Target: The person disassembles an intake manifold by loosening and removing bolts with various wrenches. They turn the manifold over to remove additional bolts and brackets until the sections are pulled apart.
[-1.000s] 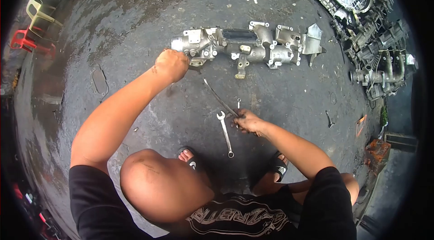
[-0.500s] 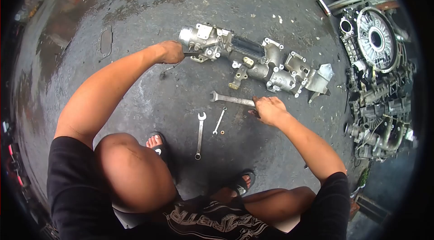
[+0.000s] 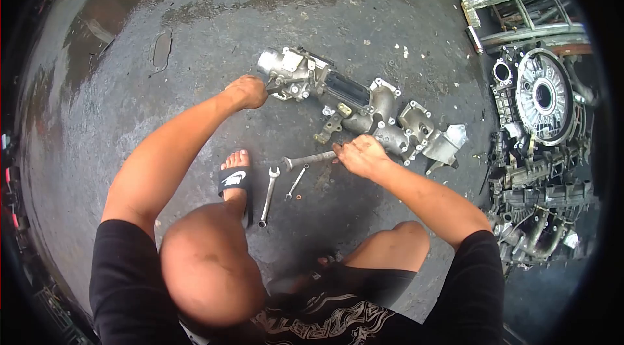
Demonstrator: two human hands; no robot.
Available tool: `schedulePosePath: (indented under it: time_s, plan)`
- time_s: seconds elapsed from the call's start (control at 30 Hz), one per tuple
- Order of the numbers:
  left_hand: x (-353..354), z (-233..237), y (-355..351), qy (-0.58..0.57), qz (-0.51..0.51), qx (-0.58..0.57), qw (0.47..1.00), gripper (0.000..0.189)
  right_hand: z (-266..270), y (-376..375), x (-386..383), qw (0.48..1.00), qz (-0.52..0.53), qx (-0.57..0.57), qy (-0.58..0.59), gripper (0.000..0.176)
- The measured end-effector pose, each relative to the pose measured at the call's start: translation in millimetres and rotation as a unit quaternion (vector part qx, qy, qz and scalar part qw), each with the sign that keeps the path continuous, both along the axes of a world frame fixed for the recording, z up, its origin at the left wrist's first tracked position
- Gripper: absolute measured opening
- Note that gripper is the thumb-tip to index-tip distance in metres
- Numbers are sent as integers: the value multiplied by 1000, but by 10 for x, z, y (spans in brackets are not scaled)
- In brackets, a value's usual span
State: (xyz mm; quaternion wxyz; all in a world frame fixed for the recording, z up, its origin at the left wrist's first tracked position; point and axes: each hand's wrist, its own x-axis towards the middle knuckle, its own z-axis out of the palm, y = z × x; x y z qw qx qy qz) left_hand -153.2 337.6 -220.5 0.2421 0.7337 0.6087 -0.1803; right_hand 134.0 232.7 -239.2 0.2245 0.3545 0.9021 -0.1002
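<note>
In the head view, my left hand (image 3: 248,92) is closed at the near left end of a cast metal engine assembly (image 3: 383,106). A short dark piece shows between its fingers and the metal; I cannot make out what it is. My right hand (image 3: 363,155) is wrapped round one end of a large wrench (image 3: 309,160), whose other end points left above the floor. Below it, a combination wrench (image 3: 268,199) and a smaller wrench (image 3: 298,181) lie on the floor. A small copper-coloured ring (image 3: 298,197) is beside the smaller one.
A flat gasket-shaped plate (image 3: 160,51) lies on the wet concrete floor (image 3: 214,26) at the left. On the right stand a large round housing (image 3: 545,95), more engine castings (image 3: 536,228) and a metal rack (image 3: 520,0). My sandalled foot (image 3: 234,176) is near the wrenches.
My right hand has brought the large wrench left and tilted its grip end up toward the assembly. My left hand stays at the assembly's end. The camera view has shifted.
</note>
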Motion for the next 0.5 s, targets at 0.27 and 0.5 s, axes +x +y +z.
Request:
schedulePosePath:
  time_s: [0.27,0.5]
  plan:
    - [-67,-213,166,-50,42,-40,997,30,66,386,-363,996,-94,-6,0,26]
    - [-162,-200,133,-62,49,-22,997,32,166,659,-180,975,-218,39,-28,37]
